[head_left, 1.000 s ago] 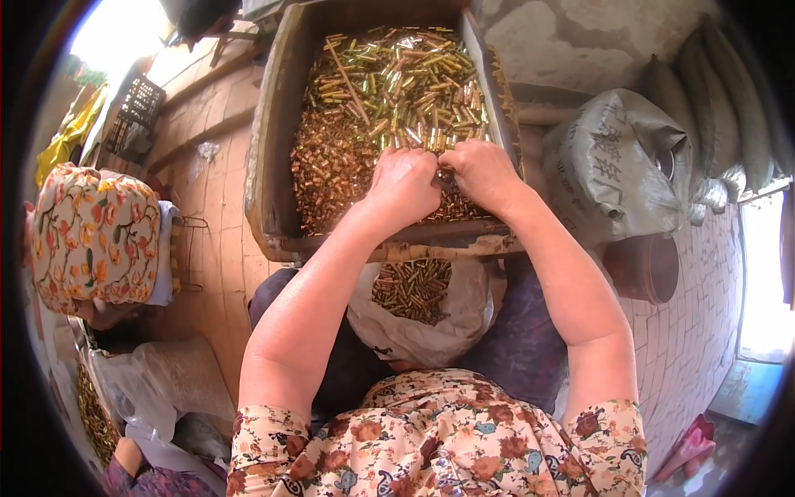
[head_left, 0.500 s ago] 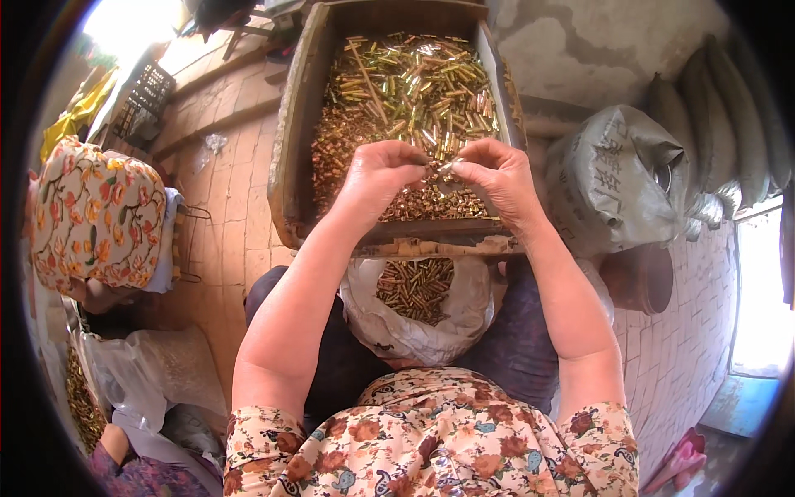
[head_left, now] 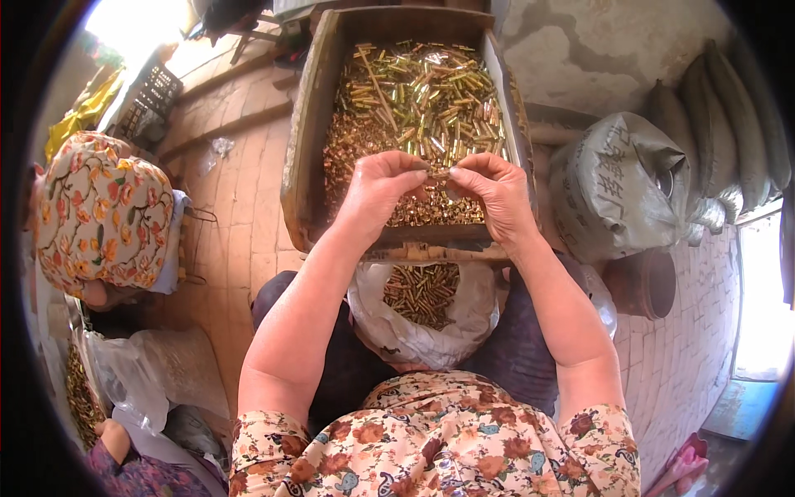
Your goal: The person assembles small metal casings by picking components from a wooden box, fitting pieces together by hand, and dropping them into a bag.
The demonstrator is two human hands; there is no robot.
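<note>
Over the near half of a wooden tray (head_left: 300, 157), my left hand (head_left: 383, 186) and my right hand (head_left: 499, 192) face each other, fingertips almost meeting. Each is closed in a pinch of thumb and forefinger. A small brass-coloured metal part (head_left: 438, 173) shows between the fingertips; whether it is one piece or two joined I cannot tell. Below the hands lie many short brass-coloured rings (head_left: 435, 214). Longer shiny metal tubes (head_left: 451, 108) fill the far half of the tray, with a thin stick (head_left: 377, 87) lying on them.
Between my knees, a white sack (head_left: 377, 331) holds brass-coloured metal pieces (head_left: 421, 294). A grey-green woven sack (head_left: 609, 186) and a brown bucket (head_left: 650, 282) stand on the right. Two other people sit at the left, one in a floral top (head_left: 103, 219), another in a purple sleeve (head_left: 145, 472).
The tray and surroundings have shifted slightly right and down in the view. My hands stay pinched and close together; the small part now spans the gap between the fingertips.
</note>
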